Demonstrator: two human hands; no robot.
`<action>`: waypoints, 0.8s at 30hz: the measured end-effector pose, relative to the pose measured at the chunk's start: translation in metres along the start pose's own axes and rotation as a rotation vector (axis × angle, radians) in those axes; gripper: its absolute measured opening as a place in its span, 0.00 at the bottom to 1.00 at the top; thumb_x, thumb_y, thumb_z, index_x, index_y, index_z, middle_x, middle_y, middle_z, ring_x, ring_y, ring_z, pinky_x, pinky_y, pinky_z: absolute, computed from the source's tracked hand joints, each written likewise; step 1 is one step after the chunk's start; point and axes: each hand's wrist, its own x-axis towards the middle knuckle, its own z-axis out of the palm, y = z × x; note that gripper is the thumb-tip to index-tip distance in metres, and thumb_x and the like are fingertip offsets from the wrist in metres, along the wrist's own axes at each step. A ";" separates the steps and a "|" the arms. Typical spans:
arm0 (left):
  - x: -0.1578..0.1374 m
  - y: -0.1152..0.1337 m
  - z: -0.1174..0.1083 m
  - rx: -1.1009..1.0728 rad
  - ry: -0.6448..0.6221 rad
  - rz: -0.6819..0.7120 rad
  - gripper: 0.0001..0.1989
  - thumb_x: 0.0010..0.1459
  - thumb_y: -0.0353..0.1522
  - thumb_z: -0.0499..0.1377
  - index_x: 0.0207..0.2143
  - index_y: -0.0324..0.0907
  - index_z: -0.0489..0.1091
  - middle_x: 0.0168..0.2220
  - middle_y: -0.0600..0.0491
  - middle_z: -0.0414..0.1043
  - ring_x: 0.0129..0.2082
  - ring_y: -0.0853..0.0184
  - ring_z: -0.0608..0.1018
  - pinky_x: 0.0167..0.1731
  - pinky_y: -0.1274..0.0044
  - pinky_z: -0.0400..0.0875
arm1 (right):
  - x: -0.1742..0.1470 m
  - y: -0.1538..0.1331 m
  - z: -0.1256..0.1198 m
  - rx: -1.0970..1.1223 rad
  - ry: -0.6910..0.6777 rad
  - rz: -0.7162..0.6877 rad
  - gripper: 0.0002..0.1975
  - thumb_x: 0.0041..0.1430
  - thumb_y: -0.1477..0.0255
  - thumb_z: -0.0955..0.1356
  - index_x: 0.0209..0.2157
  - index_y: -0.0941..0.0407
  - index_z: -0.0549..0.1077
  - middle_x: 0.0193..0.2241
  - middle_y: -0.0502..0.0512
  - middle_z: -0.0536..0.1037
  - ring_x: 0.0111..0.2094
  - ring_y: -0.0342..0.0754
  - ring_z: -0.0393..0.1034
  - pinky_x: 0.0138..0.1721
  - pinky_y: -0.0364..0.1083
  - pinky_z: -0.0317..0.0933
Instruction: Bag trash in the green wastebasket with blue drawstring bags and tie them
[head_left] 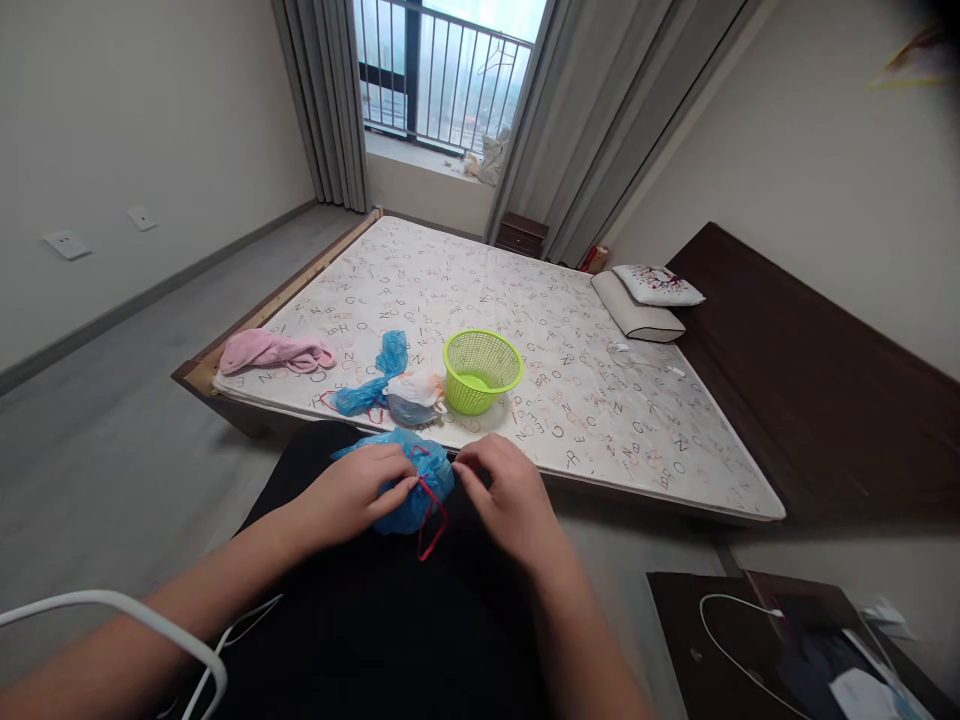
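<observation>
A crumpled blue plastic bag (pixel 405 512) with a red drawstring (pixel 441 518) rests on my black-clothed lap, at the near edge of the bed. My left hand (pixel 364 492) pinches it between thumb and forefinger, close to where the red loop comes out. On its other side, my right hand (pixel 506 490) has thumb and fingertips drawn together at the bag's edge; the exact bit between them is too small to make out. Just beyond are more blue plastic bags (pixel 391 355), a knotted white bag (pixel 416 390) and a lime-green plastic basket (pixel 481 372).
The bare mattress (pixel 585 400) has a pink cloth (pixel 274 352) at its left corner and pillows (pixel 649 300) by the dark headboard (pixel 750 330). A white cable (pixel 135 605) crosses above my left forearm. At lower right stands a dark bedside table (pixel 690 640) with cables.
</observation>
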 end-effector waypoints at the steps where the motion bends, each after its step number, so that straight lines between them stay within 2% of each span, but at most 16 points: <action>1: -0.001 0.000 0.000 -0.061 0.022 -0.066 0.13 0.72 0.34 0.54 0.38 0.42 0.77 0.34 0.52 0.76 0.35 0.65 0.77 0.37 0.75 0.70 | -0.001 -0.003 0.002 0.059 -0.034 0.012 0.05 0.71 0.69 0.69 0.39 0.54 0.75 0.36 0.54 0.79 0.39 0.49 0.72 0.42 0.48 0.64; 4: -0.001 0.005 0.001 -0.222 0.080 -0.210 0.14 0.72 0.37 0.55 0.40 0.44 0.79 0.36 0.51 0.79 0.37 0.65 0.80 0.40 0.75 0.72 | -0.001 -0.013 0.011 0.141 -0.114 0.038 0.06 0.68 0.65 0.72 0.41 0.53 0.76 0.39 0.53 0.81 0.40 0.49 0.75 0.42 0.47 0.66; 6: -0.001 0.009 0.001 -0.302 0.094 -0.270 0.14 0.71 0.39 0.56 0.40 0.44 0.80 0.38 0.50 0.81 0.39 0.63 0.80 0.42 0.74 0.74 | -0.001 -0.017 0.017 0.145 -0.098 0.061 0.07 0.67 0.67 0.73 0.44 0.53 0.77 0.41 0.54 0.81 0.41 0.49 0.75 0.42 0.47 0.67; 9: -0.002 0.013 0.003 -0.447 0.081 -0.381 0.14 0.69 0.41 0.58 0.42 0.43 0.79 0.38 0.50 0.81 0.37 0.62 0.79 0.39 0.73 0.74 | 0.000 -0.017 0.021 0.152 -0.033 0.063 0.03 0.68 0.72 0.69 0.42 0.53 0.77 0.39 0.54 0.80 0.40 0.49 0.75 0.41 0.47 0.66; 12: -0.004 0.013 0.006 -0.697 0.026 -0.500 0.17 0.66 0.45 0.60 0.48 0.42 0.76 0.32 0.53 0.76 0.29 0.66 0.74 0.30 0.76 0.70 | 0.000 -0.014 0.019 0.163 0.029 0.022 0.06 0.67 0.77 0.67 0.40 0.53 0.77 0.39 0.54 0.78 0.42 0.49 0.73 0.43 0.47 0.66; 16: -0.002 0.013 0.004 -0.904 -0.031 -0.596 0.22 0.60 0.46 0.64 0.49 0.40 0.74 0.25 0.58 0.65 0.24 0.70 0.66 0.26 0.79 0.61 | -0.001 -0.013 0.020 0.199 0.082 0.008 0.06 0.68 0.76 0.65 0.41 0.54 0.75 0.41 0.55 0.78 0.44 0.50 0.73 0.46 0.48 0.67; 19: 0.002 0.016 0.000 -0.914 -0.038 -0.627 0.22 0.58 0.47 0.66 0.45 0.40 0.73 0.24 0.59 0.62 0.23 0.72 0.63 0.25 0.80 0.58 | -0.001 -0.015 0.025 0.190 0.066 0.027 0.07 0.70 0.75 0.64 0.43 0.54 0.74 0.41 0.56 0.80 0.42 0.50 0.74 0.45 0.48 0.67; 24: 0.005 0.022 -0.004 -0.666 -0.005 -0.568 0.17 0.56 0.45 0.68 0.34 0.41 0.72 0.31 0.56 0.69 0.23 0.74 0.62 0.23 0.80 0.57 | -0.001 -0.019 0.028 0.192 -0.003 0.014 0.07 0.66 0.75 0.65 0.42 0.54 0.74 0.38 0.55 0.80 0.38 0.48 0.74 0.39 0.46 0.66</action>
